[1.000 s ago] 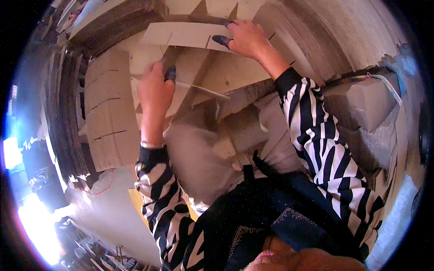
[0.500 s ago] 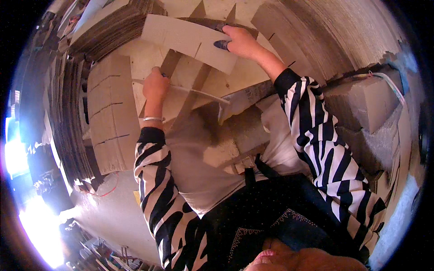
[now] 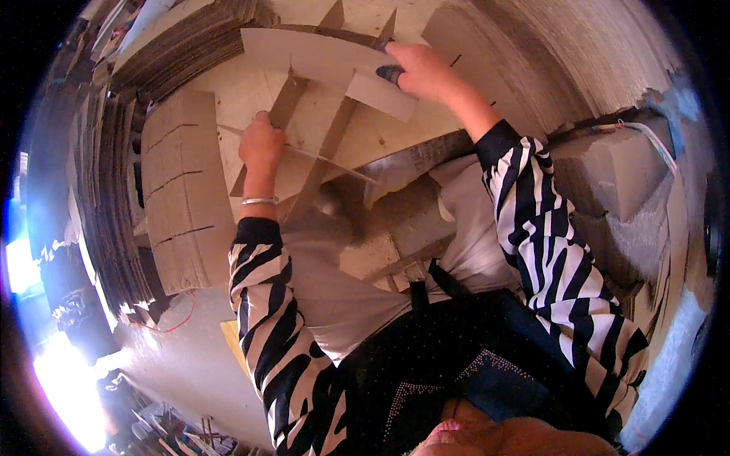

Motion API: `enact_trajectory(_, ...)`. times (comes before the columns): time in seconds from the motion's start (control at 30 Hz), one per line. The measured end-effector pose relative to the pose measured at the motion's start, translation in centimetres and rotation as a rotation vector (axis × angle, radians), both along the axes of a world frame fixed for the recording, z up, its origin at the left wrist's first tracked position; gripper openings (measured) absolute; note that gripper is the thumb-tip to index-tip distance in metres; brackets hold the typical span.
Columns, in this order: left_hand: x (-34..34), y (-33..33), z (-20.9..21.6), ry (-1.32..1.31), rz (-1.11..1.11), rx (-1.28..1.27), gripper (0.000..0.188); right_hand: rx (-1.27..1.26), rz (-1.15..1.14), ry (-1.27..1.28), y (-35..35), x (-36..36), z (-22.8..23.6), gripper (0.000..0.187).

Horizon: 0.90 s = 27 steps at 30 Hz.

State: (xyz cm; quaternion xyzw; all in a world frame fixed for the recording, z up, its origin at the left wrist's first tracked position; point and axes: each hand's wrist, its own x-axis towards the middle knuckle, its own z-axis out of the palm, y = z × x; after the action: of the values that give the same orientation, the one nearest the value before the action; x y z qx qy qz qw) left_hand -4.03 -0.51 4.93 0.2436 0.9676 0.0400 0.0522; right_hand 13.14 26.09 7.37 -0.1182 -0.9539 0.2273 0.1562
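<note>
Over a pale wooden board, my right hand [image 3: 423, 72] pinches the right end of a slotted cardboard strip [image 3: 315, 55]. Dark coverings show on its thumb and a fingertip. This strip lies across the far parts of two lengthwise cardboard strips, a left one [image 3: 289, 102] and a right one [image 3: 334, 137], and meets both at their slots. My left hand [image 3: 262, 144] is closed at the left lengthwise strip, beside a nearer cross strip [image 3: 304, 152]. Its fingertips are partly hidden, and the strips form an open grid.
A stack of slotted cardboard strips [image 3: 186, 190] stands left of my left hand. More cardboard stacks lie at the far left [image 3: 186, 45] and along the right [image 3: 532, 68]. Beyond the grid, pointed cardboard pieces [image 3: 332, 15] stand up. A cord [image 3: 654, 137] runs at the right.
My right hand has shifted slightly right and nearer, and the held strip has tipped and settled down into the two lengthwise strips. My left hand has hardly moved.
</note>
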Motion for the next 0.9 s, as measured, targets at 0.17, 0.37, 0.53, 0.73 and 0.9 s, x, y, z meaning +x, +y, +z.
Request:
enact_trajectory(0.17, 0.3, 0.6, 0.1, 0.031, -0.016, -0.026, 0.022, 0.182, 0.126, 0.017, -1.3, 1.0, 0.6, 0.032)
enact_trajectory(0.37, -0.2, 1.0, -0.5, 0.011, -0.039, 0.011, 0.024, 0.249, 0.215, -0.147, -2.7, 1.6, -1.6, 0.033)
enact_trajectory(0.53, 0.3, 1.0, -0.2, -0.001, -0.035, -0.007, 0.027, 0.195, 0.176, -0.200, -3.9, 1.5, -4.2, 0.030)
enact_trajectory(0.73, -0.3, -4.0, 5.8, 0.104, 0.210, 0.110, 0.039, 0.401, -0.264, 0.221, -0.3, 1.7, -1.1, 0.023)
enact_trajectory(0.9, 3.0, -0.7, 3.5, -0.507, -0.106, 0.269, 0.060, -0.337, -0.217, -0.215, 1.6, -0.3, -8.5, 0.026)
